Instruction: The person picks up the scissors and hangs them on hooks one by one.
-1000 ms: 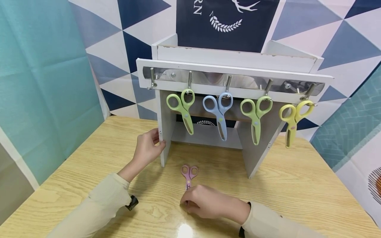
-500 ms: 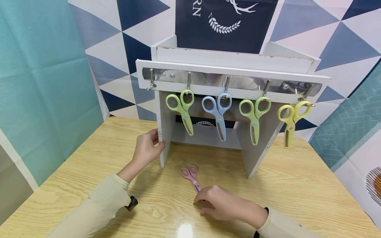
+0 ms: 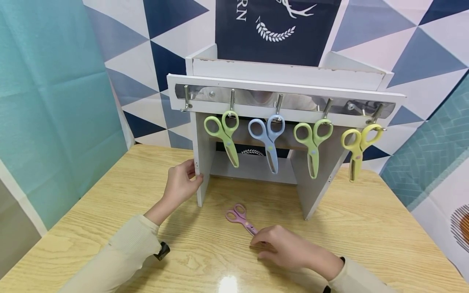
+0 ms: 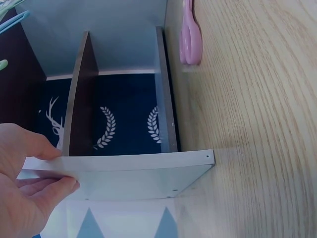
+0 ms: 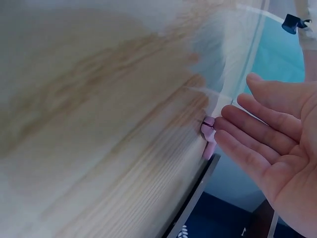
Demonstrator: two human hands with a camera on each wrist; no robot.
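Pink scissors point(image 3: 242, 219) lie on the wooden table, handles toward the shelf and blade end under the fingers of my right hand point(image 3: 286, 246). In the right wrist view these fingers are loosely extended and touch the pink scissors point(image 5: 208, 131), while the thumb stands apart. My left hand point(image 3: 182, 179) pinches the front edge of the white shelf's left side panel point(image 3: 198, 162), thumb on one face and fingers on the other. In the left wrist view only the pink handles point(image 4: 190, 42) show.
A metal hook rail point(image 3: 253, 96) spans the white shelf's front. From it hang green scissors point(image 3: 227, 138), blue scissors point(image 3: 270, 142), another green pair point(image 3: 314, 144) and yellow scissors point(image 3: 358, 150). The leftmost hook point(image 3: 186, 97) juts out beside them. A patterned cloth point(image 3: 128, 73) covers the wall behind.
My right hand has moved to the right, swinging the blade end of the pink scissors with it, so they now lie slanted. The left hand has kept its place on the panel.
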